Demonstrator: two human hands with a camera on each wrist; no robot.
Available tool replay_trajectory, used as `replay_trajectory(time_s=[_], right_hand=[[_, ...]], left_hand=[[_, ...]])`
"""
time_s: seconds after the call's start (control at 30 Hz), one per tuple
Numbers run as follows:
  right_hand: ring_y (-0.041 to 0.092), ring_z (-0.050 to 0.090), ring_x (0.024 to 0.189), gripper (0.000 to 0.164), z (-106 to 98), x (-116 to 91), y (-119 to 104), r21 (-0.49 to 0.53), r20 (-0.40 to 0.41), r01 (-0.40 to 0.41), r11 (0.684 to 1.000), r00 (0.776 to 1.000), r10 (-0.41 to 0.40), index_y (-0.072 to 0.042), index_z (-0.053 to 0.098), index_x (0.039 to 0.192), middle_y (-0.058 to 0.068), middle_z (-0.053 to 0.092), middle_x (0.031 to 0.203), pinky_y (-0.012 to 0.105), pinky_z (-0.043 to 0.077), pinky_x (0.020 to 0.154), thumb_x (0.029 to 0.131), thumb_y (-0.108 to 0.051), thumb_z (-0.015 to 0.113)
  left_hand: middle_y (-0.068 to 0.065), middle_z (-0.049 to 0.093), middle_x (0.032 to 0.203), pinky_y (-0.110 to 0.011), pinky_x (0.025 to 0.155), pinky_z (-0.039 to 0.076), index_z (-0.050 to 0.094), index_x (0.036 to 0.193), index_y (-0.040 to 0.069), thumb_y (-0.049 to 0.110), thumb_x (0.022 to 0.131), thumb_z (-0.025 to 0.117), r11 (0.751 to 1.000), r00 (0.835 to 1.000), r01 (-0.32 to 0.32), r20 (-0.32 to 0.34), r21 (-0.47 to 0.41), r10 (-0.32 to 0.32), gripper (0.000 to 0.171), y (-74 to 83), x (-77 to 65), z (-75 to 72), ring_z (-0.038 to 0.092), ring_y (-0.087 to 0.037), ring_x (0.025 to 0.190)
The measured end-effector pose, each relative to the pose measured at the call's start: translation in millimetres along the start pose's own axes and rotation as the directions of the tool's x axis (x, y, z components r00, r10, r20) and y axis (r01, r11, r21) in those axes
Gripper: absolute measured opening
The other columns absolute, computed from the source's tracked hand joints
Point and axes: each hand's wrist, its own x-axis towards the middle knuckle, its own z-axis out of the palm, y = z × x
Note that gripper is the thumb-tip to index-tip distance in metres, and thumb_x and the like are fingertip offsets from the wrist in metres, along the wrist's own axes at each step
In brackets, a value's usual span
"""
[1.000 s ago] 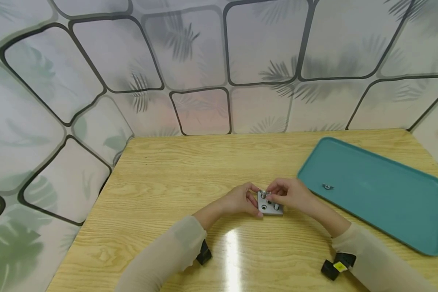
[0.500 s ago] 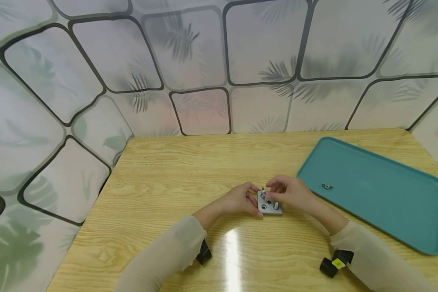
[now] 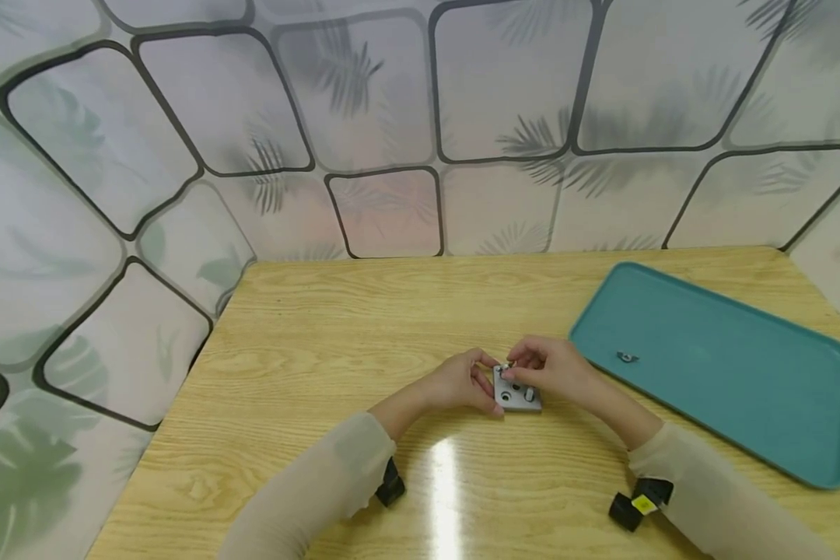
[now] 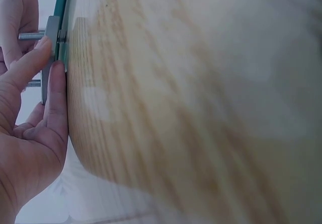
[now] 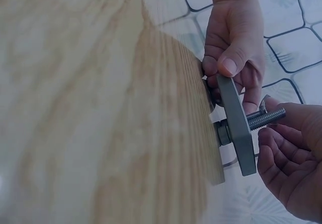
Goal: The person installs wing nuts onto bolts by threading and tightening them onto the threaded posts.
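A small grey metal plate (image 3: 520, 402) with holes is held by its left edge in my left hand (image 3: 457, 383), thumb on one face and fingers on the other. Two threaded bolts stand up through it; the near-right bolt (image 3: 530, 394) is bare, its hex head (image 5: 222, 133) under the plate. At the far-left bolt, my right hand (image 3: 554, 367) pinches a wing nut (image 5: 263, 103) between thumb and index finger. The fingers mostly hide this nut in the head view.
A teal tray (image 3: 728, 373) lies to the right on the wooden table (image 3: 364, 311), with a second wing nut (image 3: 627, 357) near its left edge. Behind the table is a patterned wall covering (image 3: 392, 214). Both wrists wear black cameras.
The right fingers loosened and drew slightly off the far-left bolt half a second ago, and are now closed around its wing nut again. The left hand and plate have stayed put.
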Motion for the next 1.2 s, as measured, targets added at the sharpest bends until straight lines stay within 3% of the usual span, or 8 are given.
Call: replay_trajectory(time_s=[0.3, 0.67, 1.2], right_hand=[[0.005, 0.055, 0.067, 0.008, -3, -8, 4, -0.001, 0.060, 0.045, 0.999, 0.997, -0.044, -0.006, 0.067, 0.094, 0.001, 0.067, 0.080, 0.023, 0.048, 0.058, 0.089, -0.011, 0.065], [0.009, 0.058, 0.070, 0.017, -7, -8, 1, -0.003, 0.015, 0.031, 1.000, 0.999, -0.031, 0.001, 0.066, 0.099, 0.004, 0.065, 0.081, 0.023, 0.049, 0.060, 0.087, -0.011, 0.068], [0.010, 0.057, 0.070, 0.023, -1, 1, 0, -0.025, 0.035, -0.001, 1.000, 0.999, 0.002, -0.002, 0.066, 0.097, 0.001, 0.064, 0.079, 0.024, 0.048, 0.060, 0.083, -0.018, 0.073]], left_hand=[[-0.006, 0.066, 0.087, -0.024, 0.069, 0.050, 0.046, 0.126, 0.004, 0.005, 0.069, 0.083, 1.000, 1.000, -0.001, -0.007, -0.008, 0.001, 0.067, 0.1, -0.3, 0.8, 0.062, -0.015, 0.077], [-0.005, 0.066, 0.086, -0.024, 0.069, 0.049, 0.046, 0.127, 0.005, 0.005, 0.069, 0.083, 1.000, 1.000, 0.008, -0.012, 0.020, -0.008, 0.069, 0.0, 0.2, 1.3, 0.062, -0.014, 0.076], [-0.003, 0.066, 0.084, -0.022, 0.068, 0.049, 0.051, 0.122, 0.003, 0.004, 0.068, 0.084, 0.998, 0.999, 0.037, -0.036, 0.055, -0.035, 0.064, 5.1, -2.3, 3.9, 0.062, -0.012, 0.075]])
